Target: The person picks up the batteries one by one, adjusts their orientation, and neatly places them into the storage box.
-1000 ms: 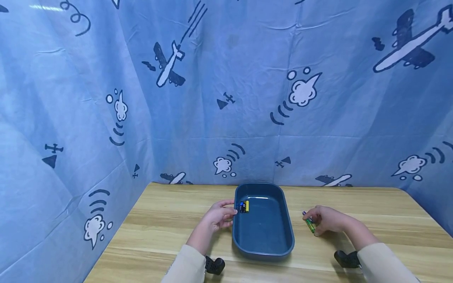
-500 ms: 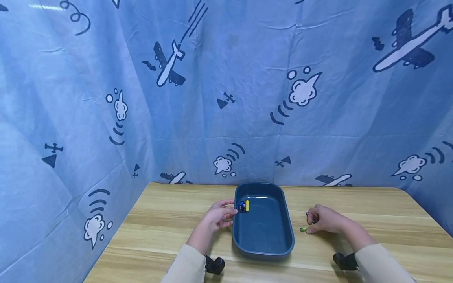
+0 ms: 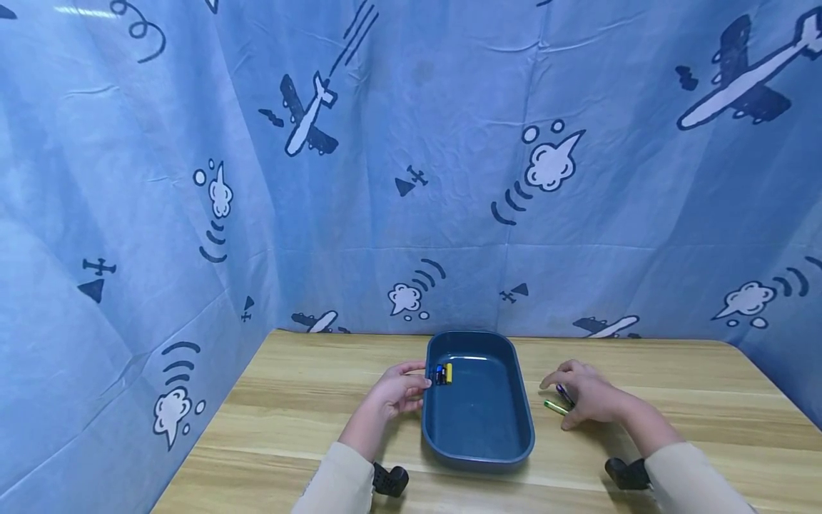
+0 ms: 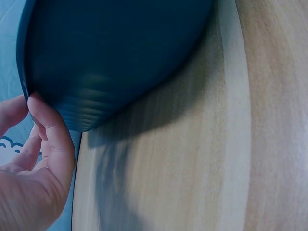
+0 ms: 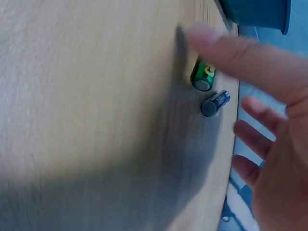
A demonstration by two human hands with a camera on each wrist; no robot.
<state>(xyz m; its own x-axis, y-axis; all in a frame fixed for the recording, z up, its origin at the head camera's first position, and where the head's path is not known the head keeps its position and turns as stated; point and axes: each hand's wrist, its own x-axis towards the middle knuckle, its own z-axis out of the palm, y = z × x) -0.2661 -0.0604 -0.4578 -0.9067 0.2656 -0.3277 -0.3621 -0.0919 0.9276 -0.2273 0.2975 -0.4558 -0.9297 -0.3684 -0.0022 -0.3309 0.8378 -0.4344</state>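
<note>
Between thumb and forefinger, my left hand (image 3: 394,394) pinches the left rim of a dark blue plastic tub (image 3: 478,428), also plain in the left wrist view. Several batteries (image 3: 443,374), some dark and one yellow, lie inside against the tub's left wall. To the right of the tub, my right hand (image 3: 592,396) hovers over the table with its fingers spread and holds nothing. Under it lie a green battery (image 5: 203,79) and a dark blue battery (image 5: 215,103), apart from each other on the wood. The hand hides part of both in the head view.
The tub stands on a light wood-grain table (image 3: 308,400) near its back edge. A blue curtain (image 3: 398,143) with printed planes and clouds hangs behind and at the sides. Black wrist devices (image 3: 390,481) show at both sleeves.
My right hand's fingers have moved from a grasp around the batteries to a spread pose. The green and dark blue batteries now lie apart. My left hand and the tub stay put.
</note>
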